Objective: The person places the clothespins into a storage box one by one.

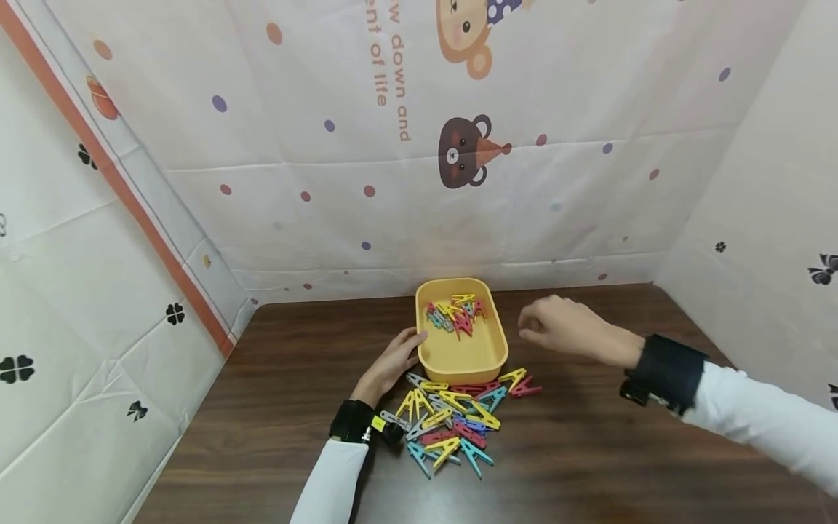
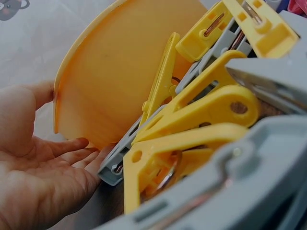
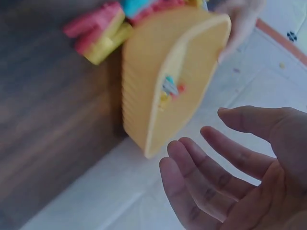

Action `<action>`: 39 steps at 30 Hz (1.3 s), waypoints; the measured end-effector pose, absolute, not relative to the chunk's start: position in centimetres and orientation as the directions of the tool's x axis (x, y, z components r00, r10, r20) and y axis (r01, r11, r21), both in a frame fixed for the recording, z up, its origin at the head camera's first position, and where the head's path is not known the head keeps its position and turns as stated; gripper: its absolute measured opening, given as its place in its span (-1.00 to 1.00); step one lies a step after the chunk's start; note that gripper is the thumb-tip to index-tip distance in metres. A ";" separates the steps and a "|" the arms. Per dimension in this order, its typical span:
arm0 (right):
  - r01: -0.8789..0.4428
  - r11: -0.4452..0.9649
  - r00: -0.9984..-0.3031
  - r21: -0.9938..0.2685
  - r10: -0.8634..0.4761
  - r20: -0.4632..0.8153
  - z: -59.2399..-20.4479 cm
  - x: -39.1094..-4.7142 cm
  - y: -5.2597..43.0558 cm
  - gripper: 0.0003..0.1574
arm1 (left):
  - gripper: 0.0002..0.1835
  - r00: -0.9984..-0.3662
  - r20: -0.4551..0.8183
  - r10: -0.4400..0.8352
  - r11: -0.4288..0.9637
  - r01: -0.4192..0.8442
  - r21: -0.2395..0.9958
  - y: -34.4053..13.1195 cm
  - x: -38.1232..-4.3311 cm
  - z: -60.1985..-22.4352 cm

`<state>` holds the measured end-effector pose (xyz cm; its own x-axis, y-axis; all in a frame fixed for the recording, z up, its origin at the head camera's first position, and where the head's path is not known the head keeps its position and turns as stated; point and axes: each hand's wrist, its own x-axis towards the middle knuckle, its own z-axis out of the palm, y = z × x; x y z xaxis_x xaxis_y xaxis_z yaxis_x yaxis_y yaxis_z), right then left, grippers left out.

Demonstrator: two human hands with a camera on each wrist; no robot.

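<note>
A yellow plastic tub (image 1: 468,356) stands on the table with several small clothespins (image 1: 463,329) inside, in pink, yellow, teal and grey. My left hand (image 1: 393,362) grips its left side, thumb at the rim and fingers against the outer wall; the left wrist view shows that thumb on the tub's edge (image 2: 56,96). In front of the tub lies a loose pile of larger clothespins (image 1: 452,418) in yellow, teal, pink, grey and blue, close beside the left wrist. My right hand (image 1: 564,325) hovers right of the tub, its fingers (image 3: 218,179) loosely bent and holding nothing.
The dark wooden table (image 1: 294,437) meets a white printed cloth (image 1: 366,218) hung behind it, just beyond the tub. More cloth hangs at the left and right. A black camera band (image 1: 671,375) circles the right wrist, another (image 1: 350,421) the left.
</note>
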<state>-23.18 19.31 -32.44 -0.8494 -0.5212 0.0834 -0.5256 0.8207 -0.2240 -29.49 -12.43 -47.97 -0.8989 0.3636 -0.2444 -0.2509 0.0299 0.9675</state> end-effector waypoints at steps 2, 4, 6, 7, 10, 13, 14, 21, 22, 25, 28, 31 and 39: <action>-0.562 0.808 -0.827 -0.176 -0.554 0.096 -33.8 -22.1 19.9 -0.89 | -0.33 -0.899 -0.245 0.362 0.031 -0.251 0.968 -12.6 -29.3 -47.9; -0.610 0.782 -0.793 -0.131 -0.603 0.090 -35.5 -21.2 20.4 -0.85 | -0.32 -0.900 -0.245 0.360 0.033 -0.250 0.968 -12.7 -29.2 -47.8; -0.659 0.746 -0.752 -0.095 -0.656 0.063 -37.4 -20.5 20.8 -0.74 | -0.32 -0.902 -0.240 0.358 0.029 -0.246 0.969 -12.8 -29.0 -47.7; -0.680 0.728 -0.733 -0.090 -0.679 0.044 -38.3 -20.2 21.0 -0.67 | -0.32 -0.903 -0.238 0.357 0.027 -0.245 0.969 -12.9 -29.0 -47.7; -0.728 0.678 -0.682 -0.098 -0.731 0.017 -40.4 -19.6 21.3 -0.50 | -0.31 -0.904 -0.231 0.360 0.017 -0.241 0.970 -13.0 -28.7 -47.7; -0.747 0.657 -0.663 -0.102 -0.748 0.037 -41.8 -19.1 21.3 -0.50 | -0.30 -0.904 -0.227 0.362 0.009 -0.240 0.971 -13.1 -28.4 -47.9; -0.748 0.655 -0.662 -0.103 -0.748 0.047 -42.1 -18.9 21.3 -0.52 | -0.30 -0.903 -0.226 0.365 0.010 -0.239 0.971 -13.1 -28.3 -47.9; -0.728 0.677 -0.685 -0.107 -0.722 0.095 -43.4 -17.6 21.4 -0.67 | -0.32 -0.893 -0.261 0.367 0.023 -0.271 0.962 -12.6 -27.7 -48.8; -0.729 0.676 -0.685 -0.107 -0.721 0.104 -43.6 -17.6 21.4 -0.68 | -0.32 -0.892 -0.263 0.369 0.021 -0.274 0.961 -12.5 -27.7 -48.9; -0.740 0.665 -0.672 -0.101 -0.730 0.123 -43.8 -17.6 21.7 -0.71 | -0.29 -0.891 -0.245 0.382 0.021 -0.257 0.966 -12.3 -27.8 -49.1; -0.757 0.649 -0.653 -0.068 -0.749 0.113 -43.2 -18.1 21.8 -0.75 | -0.28 -0.893 -0.240 0.380 0.018 -0.253 0.967 -12.2 -27.9 -49.0; -0.762 0.648 -0.645 -0.014 -0.756 0.109 -41.1 -19.1 21.5 -0.75 | -0.27 -0.895 -0.252 0.367 0.019 -0.263 0.965 -12.2 -28.0 -48.7; -0.659 0.747 -0.747 -0.084 -0.638 0.187 -32.0 -25.7 17.5 -0.88 | -0.15 -0.901 -0.245 0.358 0.041 -0.247 0.968 -12.5 -28.9 -47.7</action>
<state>-25.69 17.46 -31.98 -0.7468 -0.6381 0.1871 -0.6594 0.7470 -0.0844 -28.87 -12.51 -47.72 -0.9013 0.3576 -0.2446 -0.2467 0.0406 0.9683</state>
